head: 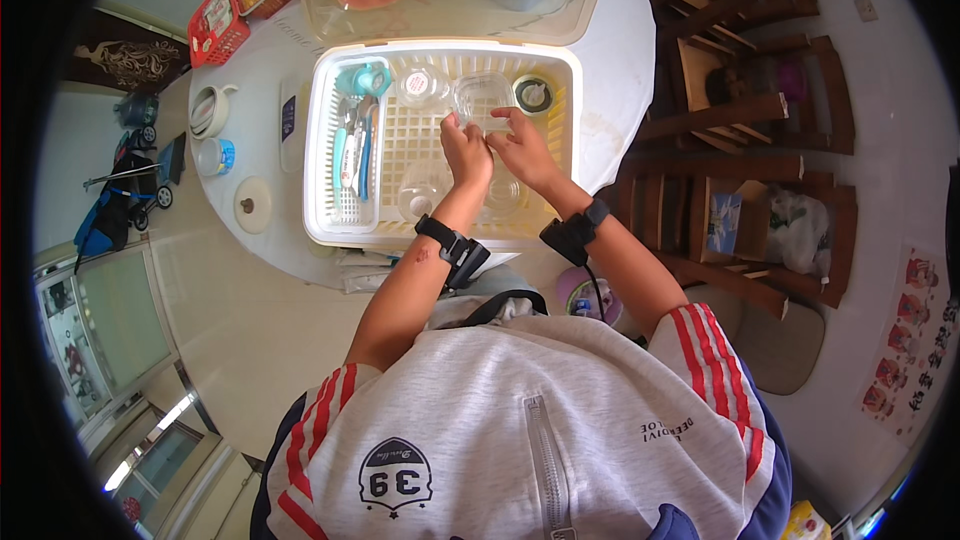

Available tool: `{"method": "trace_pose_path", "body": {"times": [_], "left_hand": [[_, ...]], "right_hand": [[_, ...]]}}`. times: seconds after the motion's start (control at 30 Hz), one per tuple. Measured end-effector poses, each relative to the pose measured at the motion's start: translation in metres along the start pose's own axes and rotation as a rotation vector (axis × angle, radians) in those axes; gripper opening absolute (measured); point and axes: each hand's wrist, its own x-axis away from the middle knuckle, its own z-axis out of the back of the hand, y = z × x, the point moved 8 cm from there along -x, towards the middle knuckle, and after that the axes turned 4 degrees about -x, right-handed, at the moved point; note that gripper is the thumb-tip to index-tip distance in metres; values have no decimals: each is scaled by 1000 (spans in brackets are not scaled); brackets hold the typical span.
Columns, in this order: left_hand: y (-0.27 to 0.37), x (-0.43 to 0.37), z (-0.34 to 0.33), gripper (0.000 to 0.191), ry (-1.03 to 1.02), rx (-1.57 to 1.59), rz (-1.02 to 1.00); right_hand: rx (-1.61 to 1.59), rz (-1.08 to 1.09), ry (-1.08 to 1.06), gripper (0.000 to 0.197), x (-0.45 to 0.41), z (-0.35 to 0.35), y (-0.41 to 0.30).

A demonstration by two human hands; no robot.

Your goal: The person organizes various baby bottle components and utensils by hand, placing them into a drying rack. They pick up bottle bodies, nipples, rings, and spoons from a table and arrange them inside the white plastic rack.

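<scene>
Both my hands are over a white plastic storage basket with a slatted bottom. My left hand is curled, fingers pointing away from me, close beside my right hand. The right index finger stretches toward the left. Just beyond the fingertips is a clear squarish container; whether either hand grips its near edge is hidden. A clear round container sits to its left, and a round item with a dark ring to its right. More clear containers lie partly behind my wrists.
The basket's left compartment holds a teal item and several long-handled utensils. A raised see-through lid stands at the far side. Left on the table are a white lid, a small tub and red baskets. Wooden chairs stand right.
</scene>
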Motion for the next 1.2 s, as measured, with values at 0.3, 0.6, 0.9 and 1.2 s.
{"method": "trace_pose_path", "body": {"times": [0.3,0.6,0.9,1.2], "left_hand": [[-13,-21,-5,55,-50,140,18],[-10,-16,-20,64,-190,202,57],[34,18,6,65,-80,-218,-77],[34,88,34,61,-647,-863,-300]], "right_hand": [[-89,-94,-50,58,-3,-10,4],[-63,-59,-64,64,-8,-3,15],[-118,94,-29,61,20,7,-13],[453,147,-229,60,87,-1,-31]]}}
